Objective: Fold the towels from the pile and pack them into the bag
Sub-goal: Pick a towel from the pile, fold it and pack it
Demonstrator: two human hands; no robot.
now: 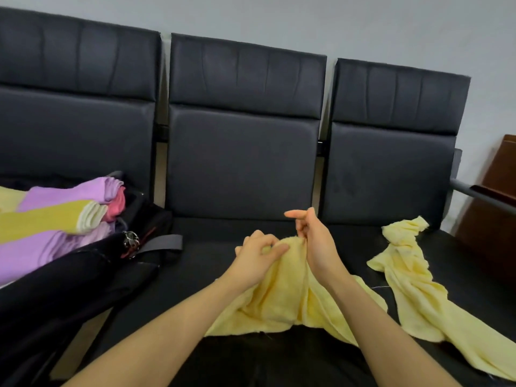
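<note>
A pale yellow towel (pixel 282 297) hangs bunched over the middle black seat, lifted at its top edge. My left hand (pixel 258 259) pinches that top edge from the left. Just right of it, my right hand (pixel 314 241) holds the same edge with its lower fingers, forefinger pointing left. A second crumpled yellow towel (pixel 413 297) lies on the right seat. An open black bag (pixel 92 272) sits on the left seat, holding folded purple towels (pixel 47 247), a yellow-green one (pixel 47 219) and a pink one (pixel 116 206).
Three black padded seats form a bench with backrests (pixel 243 163) against a grey wall. A metal armrest (pixel 480 195) ends the bench on the right, beside brown wooden furniture (pixel 499 185). A grey strap and keyring (pixel 131 238) hang from the bag.
</note>
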